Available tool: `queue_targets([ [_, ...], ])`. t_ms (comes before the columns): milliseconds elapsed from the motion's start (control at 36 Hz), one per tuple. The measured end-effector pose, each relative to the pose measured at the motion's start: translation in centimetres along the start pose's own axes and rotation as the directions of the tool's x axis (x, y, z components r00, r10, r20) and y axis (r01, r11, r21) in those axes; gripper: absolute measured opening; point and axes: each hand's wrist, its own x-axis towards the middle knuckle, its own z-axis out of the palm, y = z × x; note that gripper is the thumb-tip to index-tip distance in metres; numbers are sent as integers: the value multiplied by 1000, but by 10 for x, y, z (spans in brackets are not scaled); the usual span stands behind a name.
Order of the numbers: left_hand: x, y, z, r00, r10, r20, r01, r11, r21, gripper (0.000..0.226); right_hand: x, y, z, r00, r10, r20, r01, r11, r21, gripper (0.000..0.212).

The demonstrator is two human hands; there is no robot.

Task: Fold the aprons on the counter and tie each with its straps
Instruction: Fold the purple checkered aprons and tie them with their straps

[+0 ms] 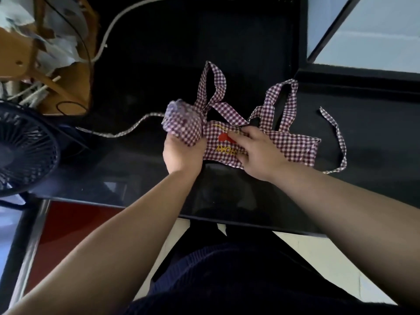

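1. The black, glossy bench [159,64] fills most of the view, with a pale window pane at its far right.
2. A dark cage fan [22,151] sits at the left edge, and a white cable [127,14] curves across the far side, well apart from the cloth.
3. The apron [293,144], soft purple-and-white gingham, lies mid-bench folded into a narrow band. Its left part is wound into a rolled end [184,126].
4. Two strap loops [213,87] lie beyond the band. Loose single straps [338,137] trail off to the right and left.
5. The left hand [181,155] grips the roll from below, fingers wrapped round it.
6. The right hand [261,153] holds the band down with bent fingers beside a red and yellow print [225,138].
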Motion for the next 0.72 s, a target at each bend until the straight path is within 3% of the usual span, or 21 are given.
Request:
queue_targets([
  [56, 2, -8, 2, 932, 357, 60, -360, 902, 239, 44, 1, 0, 3, 1000, -8, -15, 8, 1000, 1, 60],
  [111, 5, -19, 7, 792, 572, 213, -609, 715, 344, 43, 2, 0, 3, 1000, -1, -10, 1, 1000, -2, 58],
  [222, 12, -37, 9, 538, 737, 410, -831, 382, 404, 42, 1, 2, -2, 1000, -1, -31, 2, 1000, 23, 48],
  [306, 18, -38, 1, 403, 719, 566, -890, 164, 425, 44, -6, 3, 1, 993, 53, -103, -62, 994, -93, 56],
  [389, 17, -18, -5, 424, 449, 786, -877, -13, 480, 53, -11, 4, 4, 950, 246, -192, -282, 940, -193, 60],
  [444, 15, -6, -3, 473, 287, 833, -855, -78, 512, 57, -13, 3, 4, 913, 326, -244, -377, 904, -203, 63],
  [528, 12, -1, 4, 468, 276, 840, -850, -120, 513, 61, -17, 1, -2, 839, 404, -364, -479, 866, -143, 68],
  [639, 17, -10, 6, 501, 278, 820, -854, 7, 520, 69, -34, 5, -2, 552, 648, -525, -601, 745, 289, 75],
  [694, 19, -12, 6, 492, 289, 821, -866, 61, 497, 75, -41, 13, 1, 402, 818, -411, -573, 575, 584, 83],
  [722, 20, -11, 5, 493, 289, 821, -868, 102, 485, 77, -45, 16, 1, 314, 902, -297, -521, 425, 740, 87],
])
